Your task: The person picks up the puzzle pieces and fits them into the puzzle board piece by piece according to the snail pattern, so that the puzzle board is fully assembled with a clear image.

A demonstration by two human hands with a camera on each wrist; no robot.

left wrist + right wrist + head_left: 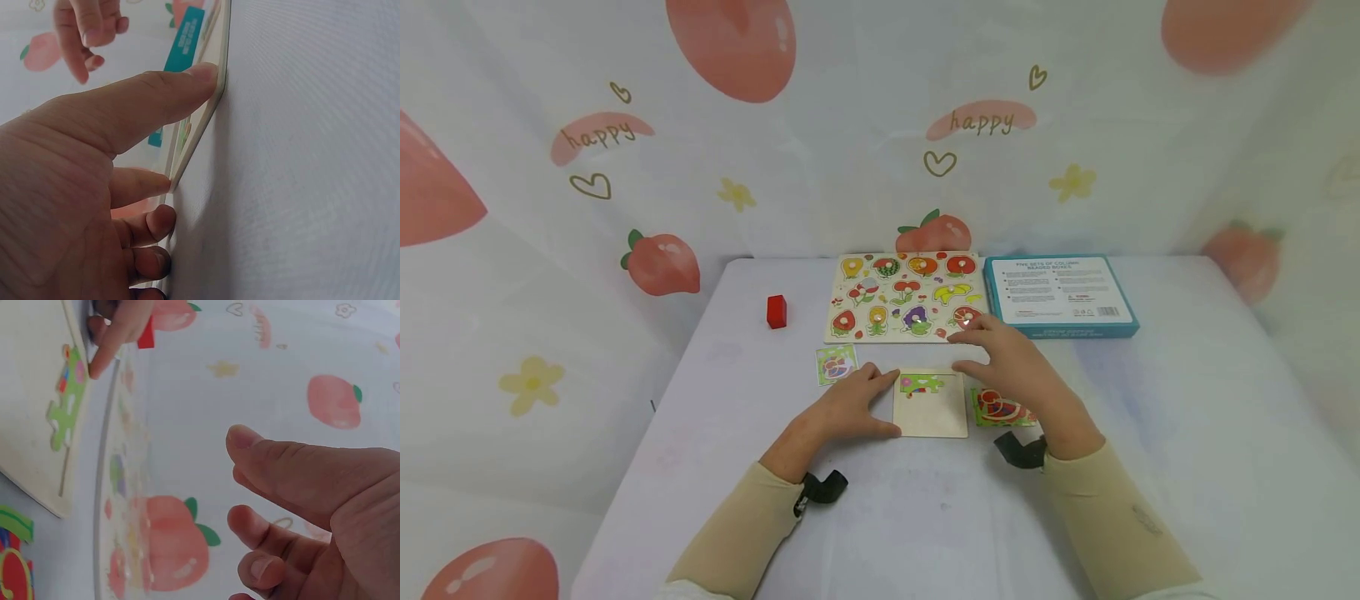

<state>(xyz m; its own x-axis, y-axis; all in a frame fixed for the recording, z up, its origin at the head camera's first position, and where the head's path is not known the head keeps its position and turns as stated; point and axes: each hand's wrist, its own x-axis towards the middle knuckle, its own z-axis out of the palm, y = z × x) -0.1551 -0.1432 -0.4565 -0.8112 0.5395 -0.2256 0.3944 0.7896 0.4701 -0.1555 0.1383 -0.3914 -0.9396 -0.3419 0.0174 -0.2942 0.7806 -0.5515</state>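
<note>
A square wooden puzzle tray [932, 421] lies on the table in the head view. Joined green jigsaw pieces [921, 383] fill part of its upper left; the rest shows bare wood. My left hand [846, 406] holds the tray's left side, thumb at the near corner and index fingertip at the far one. In the left wrist view the thumb [156, 103] rests against the tray's edge. Above the tray's far right corner hovers my right hand [1015, 367], thumb and fingers apart, holding nothing. Beside the tray, partly under that hand, lie colourful puzzle pieces [1000, 408].
Behind the tray lies a fruit peg board [880, 340], with a blue-edged box [1063, 296] to its right. A small picture card [831, 364] lies left of the tray, beyond the left hand. Farther left stands a red block [777, 312]. A printed cloth backs the table.
</note>
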